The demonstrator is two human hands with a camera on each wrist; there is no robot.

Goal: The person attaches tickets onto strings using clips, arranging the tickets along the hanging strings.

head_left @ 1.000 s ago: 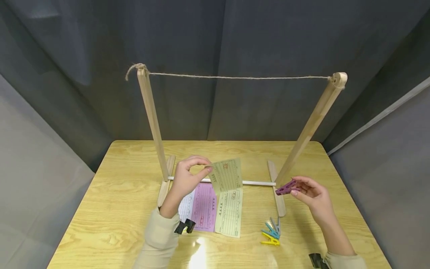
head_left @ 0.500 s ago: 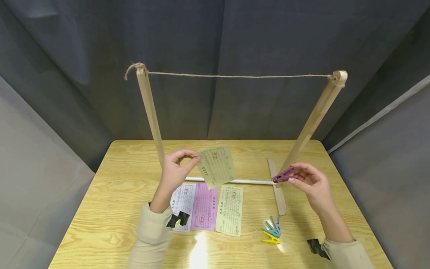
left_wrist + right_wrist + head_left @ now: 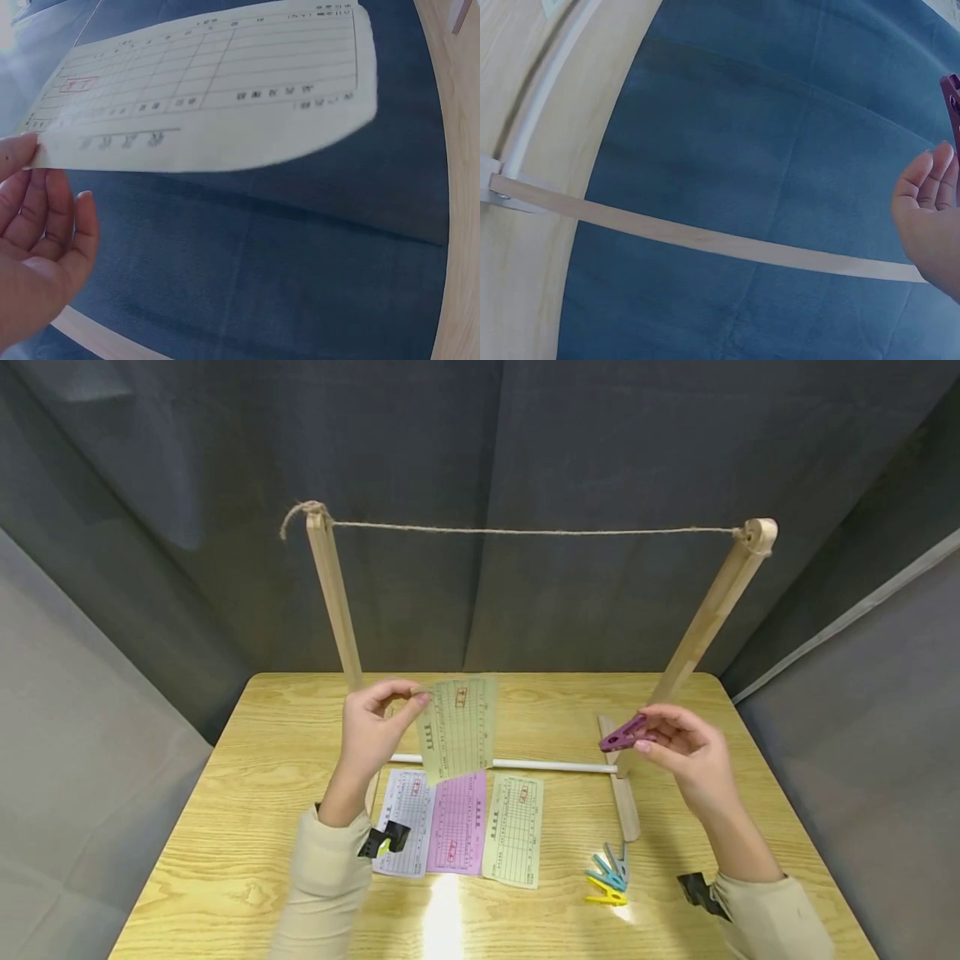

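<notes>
My left hand (image 3: 372, 727) pinches the top corner of a pale green printed slip (image 3: 457, 727), holding it up above the table; the left wrist view shows the same slip (image 3: 217, 90) at my fingertips (image 3: 19, 154). My right hand (image 3: 675, 752) holds a purple clothespin (image 3: 622, 733) near the right post (image 3: 705, 618) of a wooden stand. Only the edge of that clothespin (image 3: 952, 112) shows in the right wrist view. A twine line (image 3: 525, 532) runs between the left post (image 3: 330, 593) and the right post, well above both hands.
White, pink and green slips (image 3: 457, 822) lie flat on the wooden table (image 3: 225, 827) under the stand's white crossbar (image 3: 555, 766). Several coloured clothespins (image 3: 607, 878) lie at the front right. Dark curtains close in the back and sides.
Both hands rose. The left hand lifted the green slip clear of the table and up and left; the right hand carried the purple clothespin higher, toward the right post.
</notes>
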